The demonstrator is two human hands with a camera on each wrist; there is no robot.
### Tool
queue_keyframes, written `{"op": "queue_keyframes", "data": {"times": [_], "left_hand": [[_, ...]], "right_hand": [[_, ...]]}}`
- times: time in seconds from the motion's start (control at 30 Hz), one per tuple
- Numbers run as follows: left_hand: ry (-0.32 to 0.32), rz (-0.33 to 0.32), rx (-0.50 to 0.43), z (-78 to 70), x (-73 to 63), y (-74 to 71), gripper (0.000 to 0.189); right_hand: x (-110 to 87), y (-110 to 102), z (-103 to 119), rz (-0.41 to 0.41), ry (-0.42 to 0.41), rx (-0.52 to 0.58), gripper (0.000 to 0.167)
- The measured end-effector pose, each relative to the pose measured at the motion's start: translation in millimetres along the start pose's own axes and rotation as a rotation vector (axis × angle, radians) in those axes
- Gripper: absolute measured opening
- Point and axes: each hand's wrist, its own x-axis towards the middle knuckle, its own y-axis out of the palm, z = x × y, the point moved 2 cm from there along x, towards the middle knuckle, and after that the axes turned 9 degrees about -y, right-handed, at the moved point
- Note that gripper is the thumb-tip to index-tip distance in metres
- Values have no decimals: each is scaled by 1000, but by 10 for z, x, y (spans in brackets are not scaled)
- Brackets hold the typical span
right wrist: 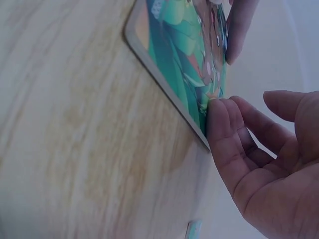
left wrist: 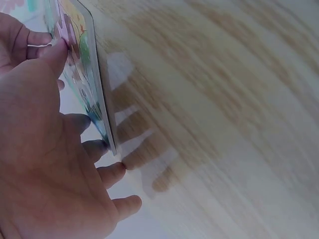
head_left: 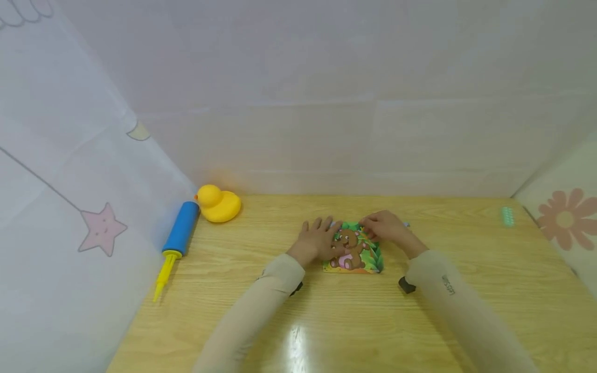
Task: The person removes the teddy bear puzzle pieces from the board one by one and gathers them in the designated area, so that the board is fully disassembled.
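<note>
A picture board (head_left: 352, 264) with a cartoon bear on green leaves lies on the wooden table between both hands; it looks thick, with a pale edge. My left hand (head_left: 319, 243) rests across its left side, fingers spread, thumb over the picture. In the left wrist view, the left fingertips (left wrist: 112, 174) reach past the board's edge. The right hand (head_left: 384, 228) is at the upper right corner. From the right wrist, its bent fingers (right wrist: 224, 124) touch the board's surface, while the thumb (right wrist: 281, 103) stands apart. Part of the picture is hidden under the hands.
A yellow rubber duck (head_left: 219, 204) sits at the back left, beside a blue and yellow hand pump (head_left: 182, 228). A small light blue piece (head_left: 407, 224) lies just beyond the right hand. Near the right edge is a mint green object (head_left: 507, 216). Cloth walls border the table (head_left: 354, 321).
</note>
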Motion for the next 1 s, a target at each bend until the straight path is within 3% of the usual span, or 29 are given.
{"op": "queue_keyframes", "data": {"times": [0.57,1.0], "left_hand": [[-19,25,-38,-10,1,-26,81],[-55,32,-81,-32,5,-37,88]], "right_hand": [[15,62,12,62,-1,-27,39],[65,120,49,59,-54,-211,44]]}}
